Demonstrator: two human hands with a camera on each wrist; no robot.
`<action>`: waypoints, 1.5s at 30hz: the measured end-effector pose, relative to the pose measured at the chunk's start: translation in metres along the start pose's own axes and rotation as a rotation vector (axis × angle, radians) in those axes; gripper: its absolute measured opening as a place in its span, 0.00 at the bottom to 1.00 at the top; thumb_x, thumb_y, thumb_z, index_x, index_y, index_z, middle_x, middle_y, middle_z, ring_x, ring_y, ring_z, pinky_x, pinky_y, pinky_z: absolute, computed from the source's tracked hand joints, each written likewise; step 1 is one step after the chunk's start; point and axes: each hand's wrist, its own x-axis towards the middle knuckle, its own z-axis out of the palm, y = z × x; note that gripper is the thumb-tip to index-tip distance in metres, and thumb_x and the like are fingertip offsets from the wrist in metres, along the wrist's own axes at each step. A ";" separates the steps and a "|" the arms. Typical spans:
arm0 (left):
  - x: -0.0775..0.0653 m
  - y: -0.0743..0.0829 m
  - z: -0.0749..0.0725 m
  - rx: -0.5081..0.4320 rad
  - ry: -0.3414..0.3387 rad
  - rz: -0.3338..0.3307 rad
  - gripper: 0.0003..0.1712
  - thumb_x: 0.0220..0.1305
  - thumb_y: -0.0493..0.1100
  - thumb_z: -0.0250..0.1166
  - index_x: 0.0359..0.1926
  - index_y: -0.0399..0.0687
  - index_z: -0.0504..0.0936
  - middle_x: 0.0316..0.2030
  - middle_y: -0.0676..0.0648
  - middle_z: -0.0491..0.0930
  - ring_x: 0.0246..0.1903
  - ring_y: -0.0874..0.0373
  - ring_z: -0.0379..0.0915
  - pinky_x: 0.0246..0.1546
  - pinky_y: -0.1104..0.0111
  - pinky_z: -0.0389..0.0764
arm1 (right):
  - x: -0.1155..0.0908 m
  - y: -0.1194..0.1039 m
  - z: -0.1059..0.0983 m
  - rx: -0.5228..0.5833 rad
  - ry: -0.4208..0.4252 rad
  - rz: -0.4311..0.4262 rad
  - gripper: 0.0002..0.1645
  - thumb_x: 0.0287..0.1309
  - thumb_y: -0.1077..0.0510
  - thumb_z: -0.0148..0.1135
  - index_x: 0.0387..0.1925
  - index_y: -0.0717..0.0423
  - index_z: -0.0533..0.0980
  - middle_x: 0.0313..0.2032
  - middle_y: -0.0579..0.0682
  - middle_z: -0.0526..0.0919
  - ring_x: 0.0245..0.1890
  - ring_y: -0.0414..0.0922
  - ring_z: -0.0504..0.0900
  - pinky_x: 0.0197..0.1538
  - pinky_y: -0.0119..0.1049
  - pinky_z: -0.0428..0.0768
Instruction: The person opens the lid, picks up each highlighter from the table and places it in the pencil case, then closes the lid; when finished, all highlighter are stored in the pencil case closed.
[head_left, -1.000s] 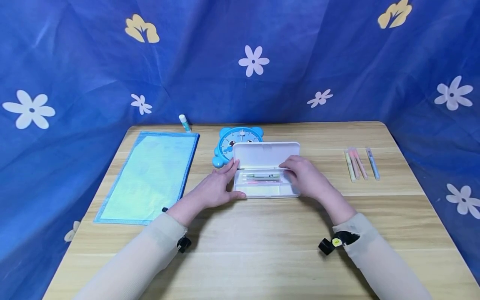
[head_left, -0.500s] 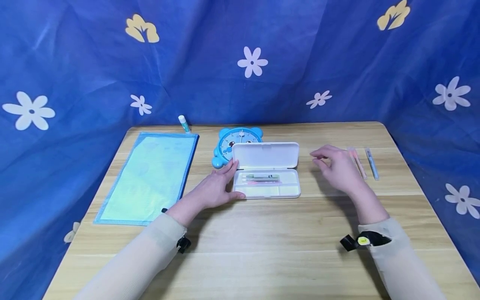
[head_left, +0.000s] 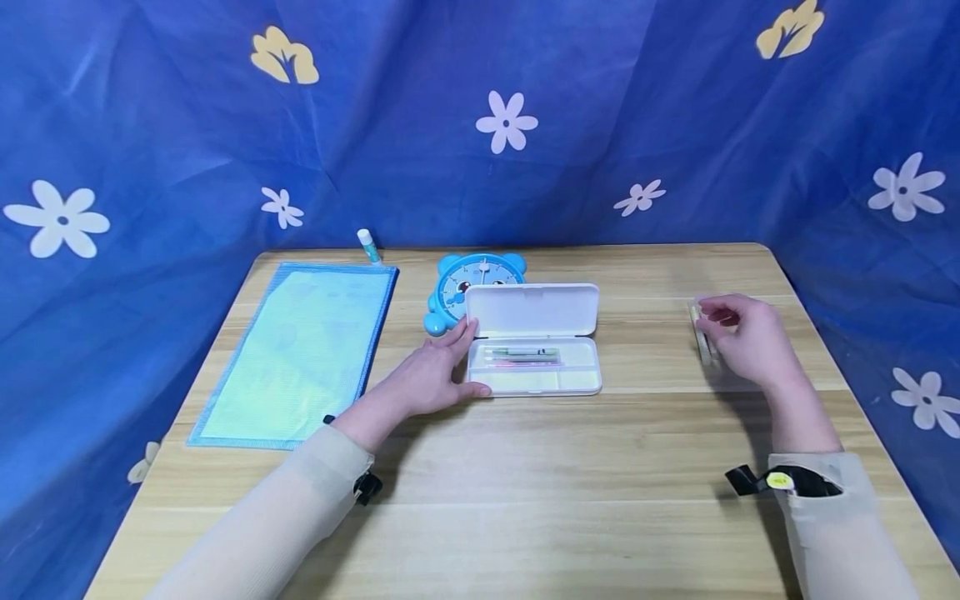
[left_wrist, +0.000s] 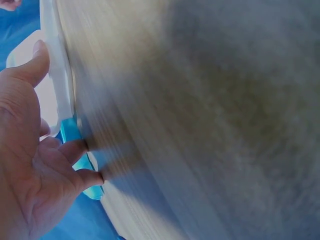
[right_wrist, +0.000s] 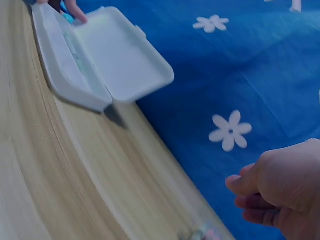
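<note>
A white pencil case [head_left: 534, 382] stands with its lid raised, and several pens [head_left: 525, 357] lie in its back compartment. At the case's left end rests my left hand [head_left: 431, 371], thumb at the front edge and the other fingers spread toward the lid. In the left wrist view its fingers [left_wrist: 92, 177] reach out past the case. My right hand [head_left: 750, 337] hovers over the loose pens at the right, fingers loosely bent. A pale yellow-green pen [head_left: 700, 337] shows beside its fingertips; the pink and blue ones are hidden behind the hand. The right wrist view shows nothing between its fingers [right_wrist: 245, 185].
Behind the case sits a blue animal-shaped clock [head_left: 450, 287]. A blue mesh zip folder [head_left: 300, 358] lies at the left, with a glue stick [head_left: 368, 245] near its top corner. A blue flowered cloth [head_left: 420, 150] hangs along the table's back edge.
My right hand has left the inside of the pencil case and moved right, to above the loose pens. The left hand has stayed at the case's left end.
</note>
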 end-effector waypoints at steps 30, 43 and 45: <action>-0.001 -0.001 0.002 -0.014 0.004 0.007 0.66 0.63 0.72 0.71 0.86 0.49 0.45 0.83 0.42 0.44 0.77 0.35 0.54 0.75 0.47 0.62 | -0.014 0.013 0.026 -0.115 -0.078 0.103 0.11 0.64 0.65 0.72 0.41 0.72 0.84 0.31 0.60 0.87 0.34 0.58 0.85 0.42 0.56 0.80; 0.000 0.000 0.001 -0.012 -0.004 -0.004 0.66 0.63 0.72 0.71 0.86 0.49 0.45 0.83 0.41 0.44 0.77 0.35 0.53 0.75 0.46 0.62 | 0.001 -0.045 0.020 0.025 0.103 -0.049 0.09 0.68 0.65 0.69 0.46 0.66 0.86 0.36 0.58 0.85 0.35 0.52 0.82 0.41 0.34 0.72; 0.000 0.000 0.000 -0.008 -0.004 -0.004 0.66 0.63 0.72 0.71 0.86 0.49 0.45 0.83 0.41 0.44 0.77 0.35 0.53 0.75 0.46 0.62 | 0.002 -0.056 0.020 0.042 0.108 -0.065 0.09 0.68 0.66 0.69 0.47 0.65 0.86 0.37 0.57 0.84 0.35 0.53 0.82 0.43 0.36 0.72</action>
